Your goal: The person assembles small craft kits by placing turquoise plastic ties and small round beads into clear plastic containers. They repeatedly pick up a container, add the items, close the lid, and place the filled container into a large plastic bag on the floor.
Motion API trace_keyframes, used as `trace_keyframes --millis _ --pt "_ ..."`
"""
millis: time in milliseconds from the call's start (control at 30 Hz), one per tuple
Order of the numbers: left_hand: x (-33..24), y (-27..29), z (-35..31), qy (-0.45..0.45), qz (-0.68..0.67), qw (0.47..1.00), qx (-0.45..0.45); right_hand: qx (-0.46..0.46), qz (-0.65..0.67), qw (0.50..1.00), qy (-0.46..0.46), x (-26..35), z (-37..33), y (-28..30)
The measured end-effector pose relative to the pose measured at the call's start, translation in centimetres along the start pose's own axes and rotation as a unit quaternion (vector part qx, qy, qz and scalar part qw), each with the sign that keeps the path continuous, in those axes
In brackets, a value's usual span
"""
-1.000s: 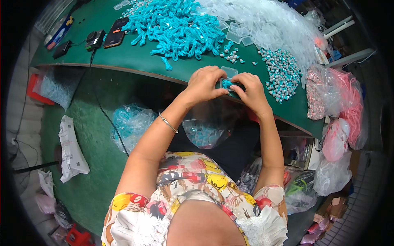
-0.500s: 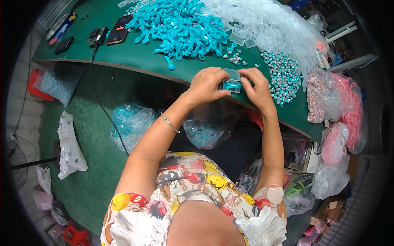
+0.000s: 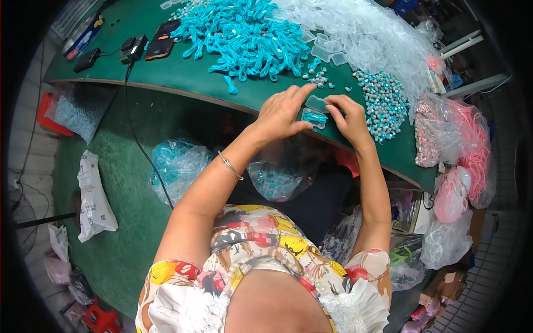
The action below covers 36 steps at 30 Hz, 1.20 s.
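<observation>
At the bench's front edge sits a small transparent plastic box (image 3: pixel 316 125) with its hinged lid (image 3: pixel 317 104) raised. Looped turquoise cord (image 3: pixel 315 117) lies inside it. My right hand (image 3: pixel 348 117) pinches the lid's right edge between thumb and fingertips. On the box's left side, my left hand (image 3: pixel 282 114) has its fingers stretched out and its thumb apart from them, the thumb tip close to the box wall. Whether that thumb touches the box I cannot tell. Beyond my hands lie a few loose grey-and-turquoise beads (image 3: pixel 319 79).
A heap of turquoise cord loops (image 3: pixel 244 41) covers the bench's middle, with many transparent boxes (image 3: pixel 366 33) behind. Bead pile (image 3: pixel 383 102) and bagged pink cords (image 3: pixel 472 144) lie to the right. A phone (image 3: pixel 161 40) and a black cable (image 3: pixel 139 130) are at left.
My left fingers have lifted off the box and straightened. The lid has tilted in my right hand, which has shifted slightly. The phone screen has lit up.
</observation>
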<state>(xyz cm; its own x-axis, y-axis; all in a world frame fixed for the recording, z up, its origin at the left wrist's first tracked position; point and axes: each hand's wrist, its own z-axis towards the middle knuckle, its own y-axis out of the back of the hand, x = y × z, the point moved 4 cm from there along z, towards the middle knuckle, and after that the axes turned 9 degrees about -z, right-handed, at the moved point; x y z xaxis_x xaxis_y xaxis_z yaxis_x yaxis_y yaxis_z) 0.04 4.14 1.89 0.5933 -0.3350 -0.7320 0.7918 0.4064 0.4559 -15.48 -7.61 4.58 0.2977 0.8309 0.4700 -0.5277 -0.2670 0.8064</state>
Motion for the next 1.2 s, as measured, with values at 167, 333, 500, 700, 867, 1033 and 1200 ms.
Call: trace_keyframes --millis 167,333,500,700,867,1033,1200 --pt "0.0 -0.5 -0.5 -0.062 0.052 0.996 0.026 0.002 -0.039 0.992 0.118 2.0 -2.1 0.5" --pt "0.0 -1.0 -0.3 -0.085 0.069 0.994 0.022 -0.074 -0.051 0.993 0.078 2.0 -3.1 -1.5" --pt "0.4 -0.3 -0.7 -0.091 0.0 0.995 0.052 -0.06 0.027 0.997 0.032 3.0 -2.9 -1.9" --pt "0.8 0.1 -0.8 -0.058 -0.042 0.997 0.026 0.031 0.108 0.994 0.006 2.2 -1.6 -1.6" --pt "-1.5 -0.7 -1.5 -0.069 -0.024 0.997 -0.001 -0.071 -0.047 0.996 -0.014 -5.2 6.4 0.8" --pt "-3.2 -1.9 -4.3 -0.112 0.02 0.993 0.036 -0.105 -0.254 0.96 0.05 -8.7 11.2 -2.3" --pt "0.3 -6.9 -8.4 -0.064 0.057 0.982 0.17 -0.052 -0.349 0.933 0.07 -8.9 12.4 -3.3"
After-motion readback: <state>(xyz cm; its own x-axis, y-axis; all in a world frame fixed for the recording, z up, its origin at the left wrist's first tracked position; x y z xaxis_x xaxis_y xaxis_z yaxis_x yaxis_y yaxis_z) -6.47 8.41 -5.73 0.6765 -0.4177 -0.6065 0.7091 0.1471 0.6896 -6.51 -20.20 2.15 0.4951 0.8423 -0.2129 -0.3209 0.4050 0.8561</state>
